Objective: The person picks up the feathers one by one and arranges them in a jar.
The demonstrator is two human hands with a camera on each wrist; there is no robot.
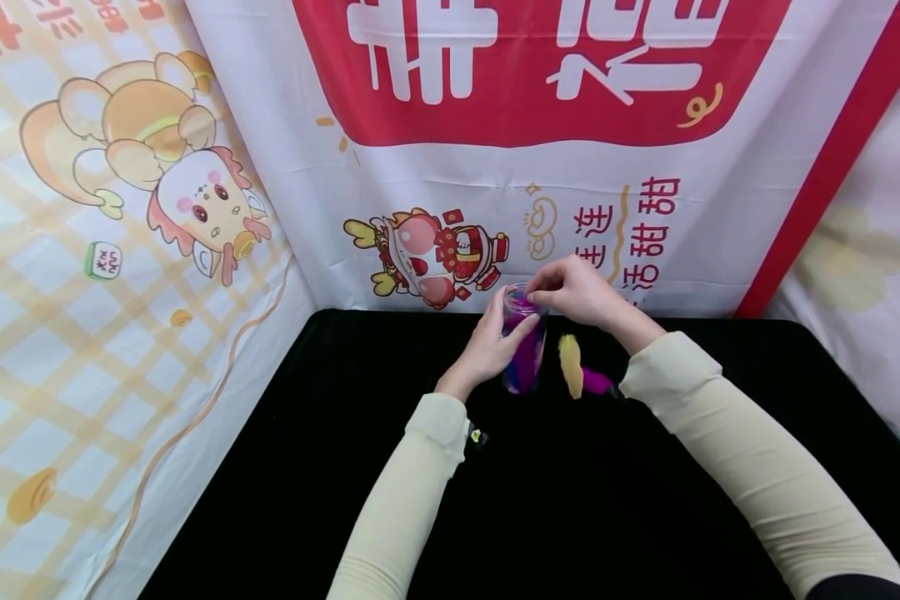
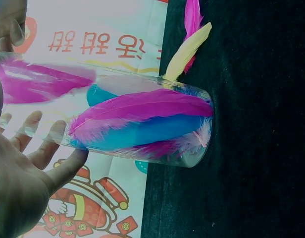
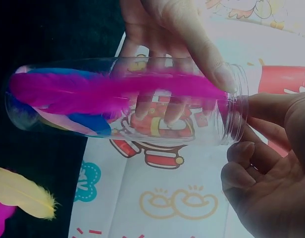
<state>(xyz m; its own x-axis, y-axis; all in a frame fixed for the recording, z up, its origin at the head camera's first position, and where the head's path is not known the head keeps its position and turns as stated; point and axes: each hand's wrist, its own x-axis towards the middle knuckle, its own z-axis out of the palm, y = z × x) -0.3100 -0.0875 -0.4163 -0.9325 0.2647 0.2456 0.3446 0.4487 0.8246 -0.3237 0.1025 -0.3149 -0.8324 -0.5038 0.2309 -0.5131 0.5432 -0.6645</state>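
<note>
A clear plastic jar (image 1: 523, 358) stands on the black table, gripped around its upper part by my left hand (image 1: 489, 343). Inside, near the bottom, lie magenta, blue and pale feathers (image 2: 142, 111). At the open mouth, my right hand (image 1: 574, 292) has its fingertips bent into the rim. They pinch the upper end of a long magenta feather (image 3: 157, 85) that runs down inside the jar; the exact contact is partly hidden by the rim. To the right of the jar, a yellow feather (image 1: 571, 367) lies across a magenta feather (image 1: 596, 381).
A small dark object with a yellow-green mark (image 1: 477, 437) shows beside the left cuff. Behind the black table (image 1: 390, 350) hangs a white and red printed cloth (image 1: 525, 117). Another printed cloth (image 1: 120, 317) covers the left side.
</note>
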